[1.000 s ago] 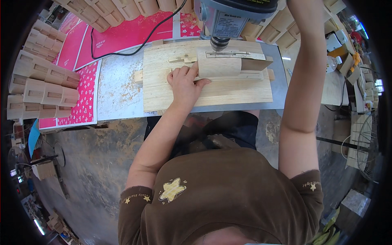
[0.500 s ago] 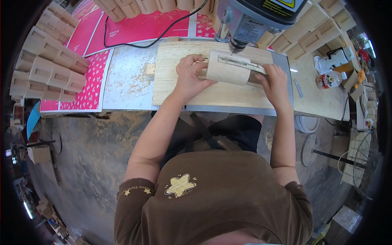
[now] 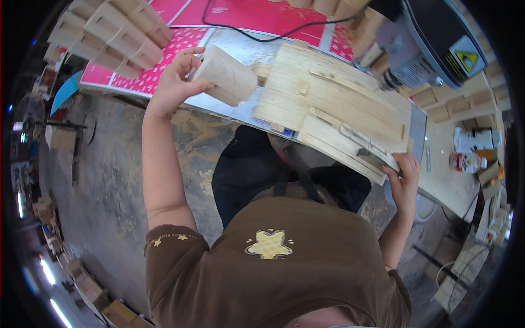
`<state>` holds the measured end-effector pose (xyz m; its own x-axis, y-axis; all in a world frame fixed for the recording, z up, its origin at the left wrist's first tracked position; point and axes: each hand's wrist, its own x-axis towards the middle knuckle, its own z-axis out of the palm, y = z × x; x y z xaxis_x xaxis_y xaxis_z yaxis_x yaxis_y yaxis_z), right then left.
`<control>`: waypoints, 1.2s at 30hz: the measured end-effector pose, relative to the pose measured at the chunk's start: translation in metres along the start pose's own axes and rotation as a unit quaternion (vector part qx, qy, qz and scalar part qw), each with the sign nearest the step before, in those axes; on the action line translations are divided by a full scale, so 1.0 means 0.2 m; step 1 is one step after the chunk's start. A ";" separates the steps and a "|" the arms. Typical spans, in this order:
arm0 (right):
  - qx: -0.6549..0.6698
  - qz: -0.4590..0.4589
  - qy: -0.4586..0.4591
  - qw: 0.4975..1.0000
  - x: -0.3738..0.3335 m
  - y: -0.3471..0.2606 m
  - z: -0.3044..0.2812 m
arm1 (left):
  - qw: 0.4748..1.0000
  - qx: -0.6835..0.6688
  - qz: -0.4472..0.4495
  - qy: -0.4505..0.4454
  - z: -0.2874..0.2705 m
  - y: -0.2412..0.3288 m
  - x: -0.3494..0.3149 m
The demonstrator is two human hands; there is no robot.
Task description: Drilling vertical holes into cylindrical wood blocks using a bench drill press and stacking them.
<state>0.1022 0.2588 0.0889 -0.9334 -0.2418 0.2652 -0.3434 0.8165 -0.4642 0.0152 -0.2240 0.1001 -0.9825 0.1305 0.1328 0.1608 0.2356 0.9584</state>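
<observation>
At the left, over the edge of the bench, my left hand (image 3: 178, 85) grips a short, pale wooden cylinder (image 3: 227, 76) by its near-left end, thumb below and fingers over the rim. My right hand (image 3: 403, 176) is closed on the end of a narrow metal strip (image 3: 367, 141) at the front right of the work board. That strip lies along a pale wooden bar (image 3: 328, 134) at the board's front edge; whether the two are joined, I cannot tell. The flat wooden board (image 3: 350, 93) carries thin wooden battens. Above its far right side hangs a drill press chuck (image 3: 388, 81).
Slotted wooden cylinders (image 3: 109, 35) stand stacked at far left on pink patterned sheets (image 3: 188, 41), with more at the right. A black cable (image 3: 268, 39) crosses the back. A plastic bottle (image 3: 467, 162) stands on the right-hand bench. Sawdust lies on the floor.
The wooden cylinder has come away from the metal strip and moved left in my left hand. My right hand has moved nearer with the strip. The whole view has shifted and turned.
</observation>
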 end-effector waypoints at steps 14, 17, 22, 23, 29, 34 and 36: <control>0.121 0.017 0.036 0.992 0.03 0.00 0.12 | 0.891 0.127 -0.045 0.434 0.16 -0.47 -0.06; 0.133 0.025 0.045 0.990 0.01 -0.02 0.09 | 0.905 0.054 -0.055 0.418 0.07 -0.41 -0.04; 0.155 0.043 0.035 0.986 0.03 -0.04 0.10 | 0.900 0.080 -0.009 0.428 -0.19 -0.10 0.00; 0.149 0.046 0.039 0.987 0.03 -0.04 0.10 | 0.898 0.087 0.002 0.430 -0.25 0.07 0.03; 0.152 0.056 0.045 0.986 0.03 -0.04 0.11 | 0.771 0.284 0.117 0.558 -0.86 0.60 0.31; 0.146 0.067 0.058 0.985 0.02 -0.05 0.12 | 0.693 0.393 0.050 0.602 -1.19 0.61 0.54; 0.138 0.074 0.061 0.986 0.01 -0.06 0.11 | 0.657 0.437 -0.008 0.614 -1.24 0.55 0.60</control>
<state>0.1017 0.2364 0.0764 -0.9618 -0.0514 0.2688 -0.2347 0.6601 -0.7136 -0.1082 -0.4222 0.2843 -0.2333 -0.6277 0.7427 -0.3853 0.7609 0.5221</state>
